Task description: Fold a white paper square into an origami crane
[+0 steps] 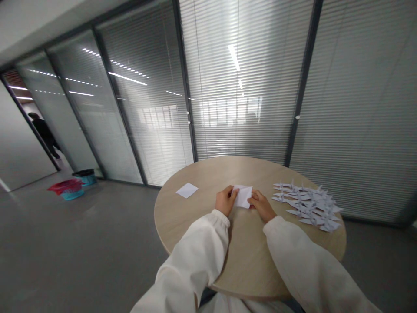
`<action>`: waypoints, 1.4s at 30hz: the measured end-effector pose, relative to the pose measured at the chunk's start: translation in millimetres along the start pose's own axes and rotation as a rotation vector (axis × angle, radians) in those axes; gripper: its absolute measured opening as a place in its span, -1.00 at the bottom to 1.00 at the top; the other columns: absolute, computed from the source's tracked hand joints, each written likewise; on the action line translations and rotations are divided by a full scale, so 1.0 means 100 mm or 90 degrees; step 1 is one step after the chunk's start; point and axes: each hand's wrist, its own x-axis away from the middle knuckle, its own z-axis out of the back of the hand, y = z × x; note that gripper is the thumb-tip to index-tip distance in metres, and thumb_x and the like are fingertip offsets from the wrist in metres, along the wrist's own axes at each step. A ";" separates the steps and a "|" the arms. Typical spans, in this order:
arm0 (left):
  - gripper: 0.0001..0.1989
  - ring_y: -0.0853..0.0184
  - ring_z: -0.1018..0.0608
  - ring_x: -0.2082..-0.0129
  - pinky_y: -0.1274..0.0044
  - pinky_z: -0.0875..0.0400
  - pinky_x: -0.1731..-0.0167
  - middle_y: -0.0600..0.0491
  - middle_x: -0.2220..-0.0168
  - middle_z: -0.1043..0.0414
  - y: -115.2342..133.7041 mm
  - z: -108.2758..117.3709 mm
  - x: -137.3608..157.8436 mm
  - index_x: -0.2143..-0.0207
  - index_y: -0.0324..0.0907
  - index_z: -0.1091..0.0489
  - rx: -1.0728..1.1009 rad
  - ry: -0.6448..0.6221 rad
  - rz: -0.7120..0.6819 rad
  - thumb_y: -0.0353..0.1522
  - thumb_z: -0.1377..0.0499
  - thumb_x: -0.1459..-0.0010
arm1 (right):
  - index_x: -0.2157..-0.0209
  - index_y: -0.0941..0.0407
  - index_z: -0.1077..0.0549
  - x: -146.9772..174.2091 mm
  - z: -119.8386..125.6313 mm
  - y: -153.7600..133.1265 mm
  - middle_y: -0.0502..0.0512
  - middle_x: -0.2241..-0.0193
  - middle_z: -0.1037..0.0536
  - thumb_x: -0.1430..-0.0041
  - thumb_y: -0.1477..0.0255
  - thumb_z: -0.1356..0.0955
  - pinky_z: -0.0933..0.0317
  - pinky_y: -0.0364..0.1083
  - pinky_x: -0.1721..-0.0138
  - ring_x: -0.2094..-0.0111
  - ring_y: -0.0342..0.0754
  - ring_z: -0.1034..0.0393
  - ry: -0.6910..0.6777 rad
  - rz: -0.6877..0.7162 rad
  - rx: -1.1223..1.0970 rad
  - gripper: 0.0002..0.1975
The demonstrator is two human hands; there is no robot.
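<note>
A small white sheet of paper [243, 197] is held up between my two hands over the middle of the round table. My left hand [225, 200] pinches its left edge, thumb on the near face. At the opposite edge, my right hand [261, 205] grips the paper with bent fingers. Faint crease lines show on the sheet. On the table to the left lies a flat white paper square [186, 190]. Several folded white paper cranes [309, 204] stand grouped in rows to the right of my right hand.
The round wooden table [250, 256] stands before a glass partition with blinds [241, 130]. On the floor at left are a bin with a red liner [70, 189] and another with a black liner [85, 177]. A person [44, 132] is in the far-left doorway.
</note>
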 end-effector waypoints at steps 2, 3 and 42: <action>-0.63 0.49 -0.24 0.59 0.65 -0.08 0.57 0.14 0.60 -0.27 -0.05 -0.01 -0.02 0.46 -0.25 -0.38 0.048 0.023 0.017 -0.13 0.00 -0.03 | 0.36 0.12 -0.34 0.00 0.02 0.01 0.06 0.42 -0.52 0.23 0.37 -0.35 -0.28 -0.09 0.45 0.43 -0.03 -0.40 -0.010 0.011 -0.003 -0.71; -0.63 0.49 -0.22 0.60 0.65 -0.07 0.58 0.14 0.62 -0.24 -0.07 -0.02 -0.04 0.47 -0.26 -0.37 0.074 0.034 0.029 -0.12 -0.01 -0.02 | 0.36 0.13 -0.36 0.00 0.03 0.02 0.06 0.43 -0.53 0.22 0.34 -0.36 -0.27 -0.09 0.45 0.44 -0.03 -0.40 -0.013 0.019 0.002 -0.70; -0.64 0.49 -0.31 0.69 0.63 -0.14 0.66 0.09 0.68 -0.31 -0.23 -0.23 -0.06 0.59 -0.34 -0.37 0.515 0.045 0.287 -0.17 -0.25 0.27 | 0.25 0.08 -0.48 0.02 0.09 0.01 0.07 0.38 -0.52 0.05 0.25 -0.31 -0.24 -0.10 0.37 0.39 -0.06 -0.36 0.139 0.227 0.216 -0.68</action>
